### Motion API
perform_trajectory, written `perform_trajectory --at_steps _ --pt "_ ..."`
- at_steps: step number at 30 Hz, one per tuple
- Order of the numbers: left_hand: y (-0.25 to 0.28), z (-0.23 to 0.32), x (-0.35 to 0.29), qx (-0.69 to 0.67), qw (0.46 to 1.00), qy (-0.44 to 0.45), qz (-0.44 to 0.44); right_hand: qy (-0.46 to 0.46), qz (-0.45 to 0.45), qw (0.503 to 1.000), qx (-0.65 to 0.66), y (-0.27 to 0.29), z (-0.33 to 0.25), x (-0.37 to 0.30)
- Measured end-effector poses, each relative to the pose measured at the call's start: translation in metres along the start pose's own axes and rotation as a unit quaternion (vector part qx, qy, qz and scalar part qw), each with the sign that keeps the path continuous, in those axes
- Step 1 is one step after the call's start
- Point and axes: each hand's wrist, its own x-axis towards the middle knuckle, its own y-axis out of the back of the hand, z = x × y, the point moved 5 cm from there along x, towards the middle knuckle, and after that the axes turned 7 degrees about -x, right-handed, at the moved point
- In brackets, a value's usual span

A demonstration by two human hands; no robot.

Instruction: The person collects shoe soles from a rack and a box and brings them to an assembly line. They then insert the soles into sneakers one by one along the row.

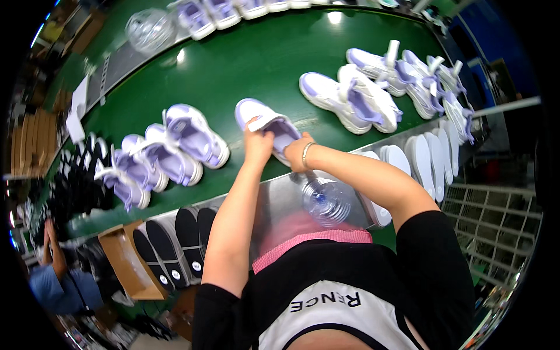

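Observation:
A white and lavender sneaker (252,111) lies in front of me on the green work surface, its toe pointing away and to the left. My left hand (258,144) is closed on its near left side, with the thumb up by the tongue. At the heel end, my right hand (299,153) is closed round the collar; its fingertips are partly hidden. To the left stands a row of similar sneakers (195,135), openings facing me. On the right is another pair (332,96), with more sneakers (420,87) behind it holding white upright pieces.
White insoles (396,157) line the near right edge. A clear plastic bottle (326,201) lies against the metal edge by my waist. Black insoles (188,236) and an open cardboard box (131,262) sit at near left. More sneakers (224,11) stand along the far side. Another person's hands (52,248) show at far left.

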Motion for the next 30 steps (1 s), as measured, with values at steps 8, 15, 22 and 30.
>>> perform_trajectory --at_steps 8,15,22,30 --pt "0.028 0.006 0.012 0.041 0.999 -0.003 0.019 0.014 0.433 0.882 0.185 -0.009 0.038 -0.090" --pt "0.011 0.048 -0.034 0.319 0.916 -0.121 0.212 -0.261 0.627 0.612 0.406 -0.108 0.224 -0.217" --pt "-0.135 0.110 -0.060 0.162 0.903 -0.193 -0.347 -0.663 0.478 0.490 0.303 -0.278 0.375 -0.346" --pt "-0.216 0.032 -0.098 0.382 0.704 0.009 -0.598 -0.750 0.406 0.400 0.337 -0.328 0.450 -0.392"
